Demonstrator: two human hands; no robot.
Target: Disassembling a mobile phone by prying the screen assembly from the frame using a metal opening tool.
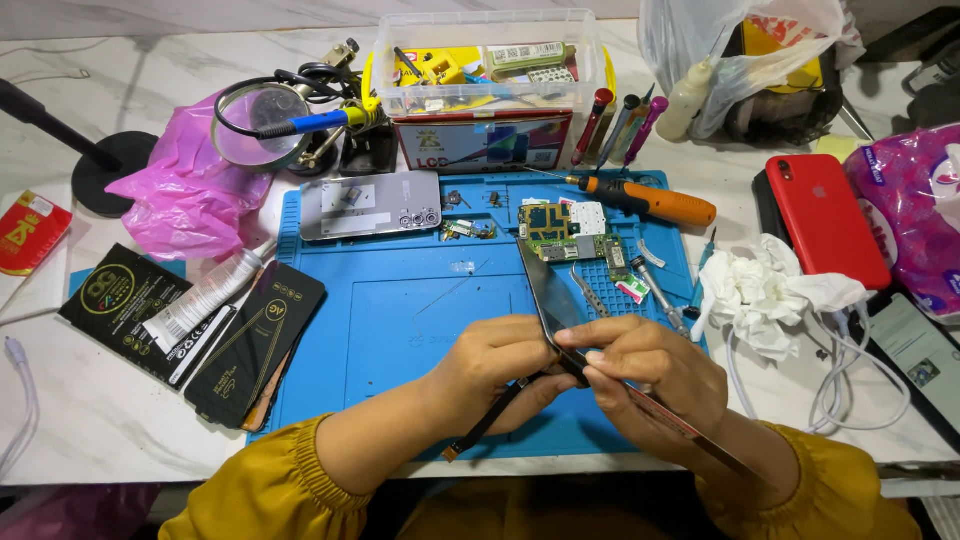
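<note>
Both my hands hold a thin dark phone screen panel on edge above the blue work mat. My left hand grips its lower part from the left, and a black flex ribbon hangs down below that hand. My right hand pinches the same panel from the right, fingertips at its edge. A green circuit board lies on the mat just beyond the panel's far end. A grey phone back cover lies at the mat's far left.
An orange-handled screwdriver, tweezers and small parts lie on the mat. A clear plastic box, a magnifier lamp and a pink bag stand behind. A red phone, crumpled tissue and white cable lie right; black packets left.
</note>
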